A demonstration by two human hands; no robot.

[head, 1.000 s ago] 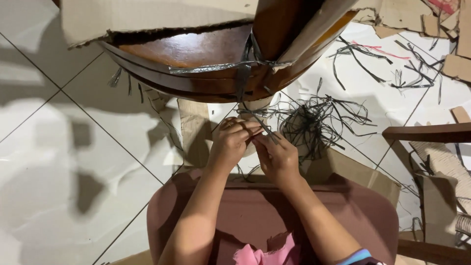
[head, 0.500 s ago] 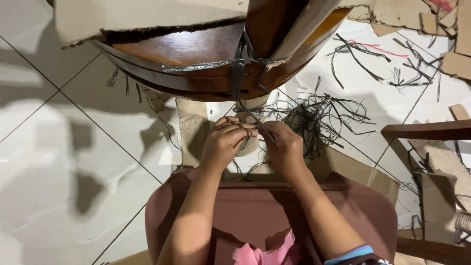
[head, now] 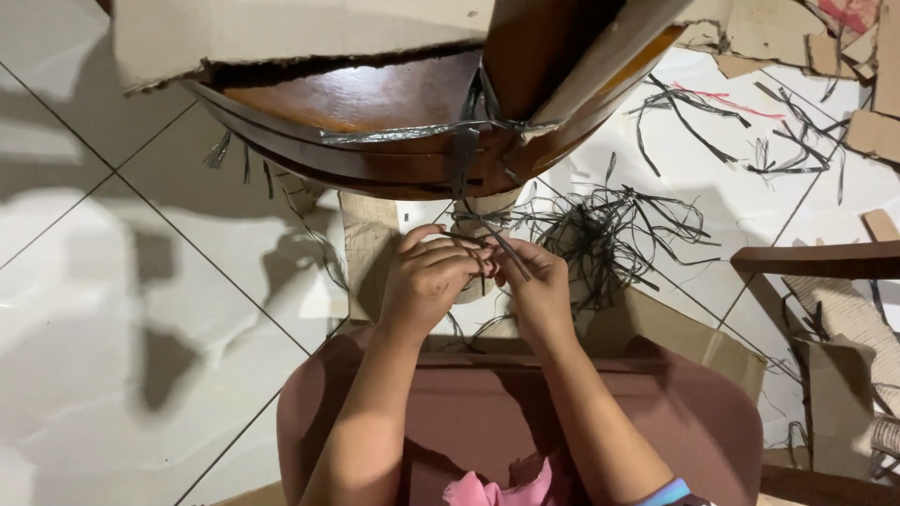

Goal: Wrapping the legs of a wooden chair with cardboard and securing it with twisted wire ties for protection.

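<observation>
Head view, looking down past the knees. Left hand (head: 427,281) and right hand (head: 536,286) sit close together, knuckles almost touching, both pinched shut on a thin dark plastic strapping band (head: 480,230) that hangs from the rounded, dark brown varnished wooden furniture piece (head: 375,103). The band runs nearly vertical in the frame: its upper end ties into a knot of grey strapping (head: 487,122) wrapped around the wood, its lower end disappears between the fingers. So the long axis points up and away from the hands toward the wood, and the hands hold its free end just below the wooden rim. The right hand appears to pinch a short diagonal stretch of the strip (exact finger contact is hard to make out, shadow and overlap), while the left hand curls over from the other side; neither is clearly nearer, both are on it. A torn sheet of brown corrugated cardboard (head: 281,37) lies over the top of the wood. Behind the hands, a loose tangle of cut black strips (head: 609,234) is spread on the white tiled floor (head: 112,281), with more strips and cardboard scraps (head: 797,131) further right. A flat cardboard piece (head: 366,253) lies under the hands on the floor. In the foreground, the back of a reddish-brown padded chair (head: 525,403); at the right edge, a dark wooden rail (head: 816,258) of another piece.
</observation>
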